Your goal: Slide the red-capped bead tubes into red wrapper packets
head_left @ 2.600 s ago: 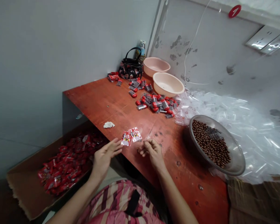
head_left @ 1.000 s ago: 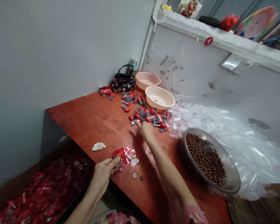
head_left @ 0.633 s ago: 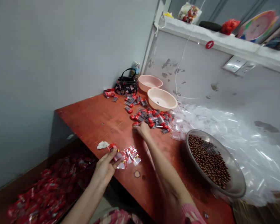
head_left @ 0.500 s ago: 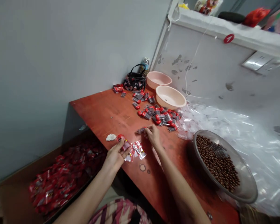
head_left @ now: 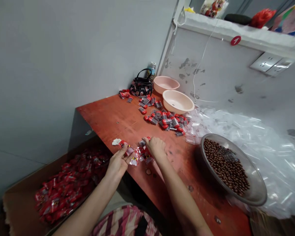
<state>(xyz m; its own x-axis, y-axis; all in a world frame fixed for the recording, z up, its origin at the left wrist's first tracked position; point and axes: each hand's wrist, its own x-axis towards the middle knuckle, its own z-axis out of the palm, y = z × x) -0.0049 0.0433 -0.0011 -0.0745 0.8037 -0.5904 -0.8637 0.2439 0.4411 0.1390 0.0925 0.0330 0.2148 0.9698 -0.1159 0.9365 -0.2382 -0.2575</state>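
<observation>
Right now my hands are working just apart: left hand (head_left: 117, 164) pinching a red foil sachet (head_left: 125, 145), right hand (head_left: 156, 147) resting on loose packets (head_left: 144, 153) near the edge of the red wooden table (head_left: 105, 121). A careless tug could send them sliding — down into the cardboard box (head_left: 19, 203).
</observation>
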